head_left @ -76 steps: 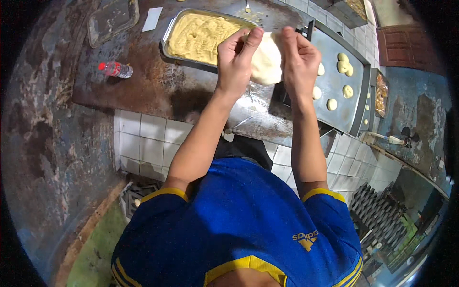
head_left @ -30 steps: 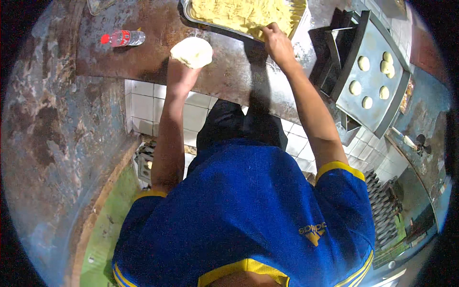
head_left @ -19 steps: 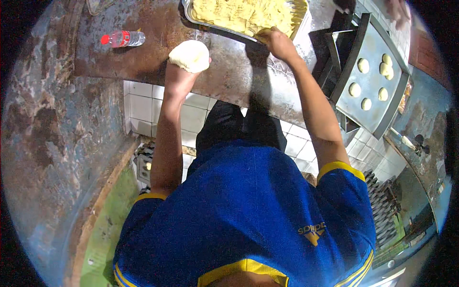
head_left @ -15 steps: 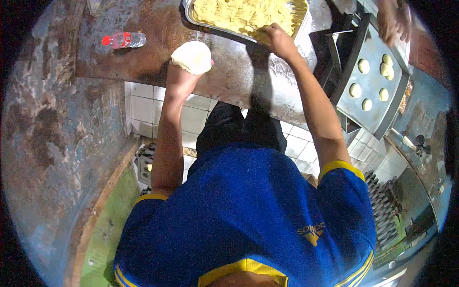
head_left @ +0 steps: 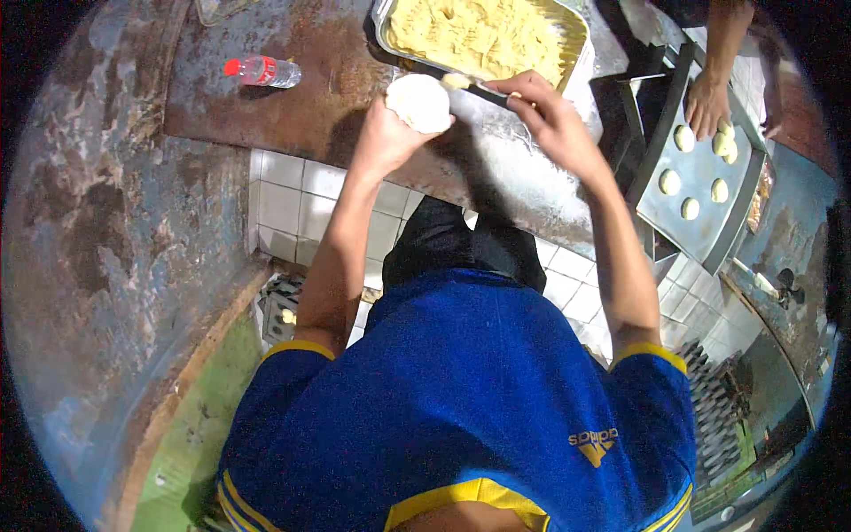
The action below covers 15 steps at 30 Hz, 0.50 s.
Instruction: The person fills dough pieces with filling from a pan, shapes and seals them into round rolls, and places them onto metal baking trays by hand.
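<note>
My left hand (head_left: 383, 142) holds up a round, flat disc of pale dough (head_left: 418, 103) over the table's front edge. Fingers of my right hand (head_left: 557, 124) grip a dark knife-like tool (head_left: 489, 94); its exact kind is unclear. On the tool, close to the dough's right edge, sits a lump of yellow filling (head_left: 456, 81). Just beyond both hands is a foil-coloured metal tray (head_left: 383, 31), full of soft yellow filling (head_left: 483, 35).
A red-capped clear bottle (head_left: 263, 72) lies on the worn table (head_left: 222, 115) to the left. At right, another person's hand (head_left: 707, 106) touches dough balls on a grey baking sheet (head_left: 683, 213). White tiles (head_left: 324, 182) show below the table.
My right hand has come back from the filling tray with a lump on the tool. The dough in my left hand has shifted right, nearer it. The other person's hand has lowered onto the baking sheet.
</note>
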{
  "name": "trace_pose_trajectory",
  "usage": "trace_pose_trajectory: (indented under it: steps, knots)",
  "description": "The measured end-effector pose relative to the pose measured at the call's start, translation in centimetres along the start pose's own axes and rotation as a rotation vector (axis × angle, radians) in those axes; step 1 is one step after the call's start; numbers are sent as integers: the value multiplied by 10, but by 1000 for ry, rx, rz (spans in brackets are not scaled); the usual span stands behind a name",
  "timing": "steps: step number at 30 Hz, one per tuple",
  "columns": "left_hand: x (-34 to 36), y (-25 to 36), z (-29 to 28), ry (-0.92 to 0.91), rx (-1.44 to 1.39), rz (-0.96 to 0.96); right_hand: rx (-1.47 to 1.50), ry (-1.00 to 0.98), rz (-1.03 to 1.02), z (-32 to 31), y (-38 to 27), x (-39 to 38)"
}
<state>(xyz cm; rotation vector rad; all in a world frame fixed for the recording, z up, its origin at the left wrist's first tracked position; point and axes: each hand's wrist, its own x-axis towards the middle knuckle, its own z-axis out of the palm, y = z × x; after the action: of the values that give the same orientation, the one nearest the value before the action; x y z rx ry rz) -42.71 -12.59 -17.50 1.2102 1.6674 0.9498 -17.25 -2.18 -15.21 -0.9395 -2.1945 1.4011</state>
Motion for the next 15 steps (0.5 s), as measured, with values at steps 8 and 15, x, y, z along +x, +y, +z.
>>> trace_pose_trajectory:
  steps: [8, 15]
  knots:
    - [4, 28, 17, 25, -30, 212, -351, 290, -112, 48, -57, -49]
    - [-3, -2, 45, 37, -100, 177, -184, 477, -23, 88, -21, -105]
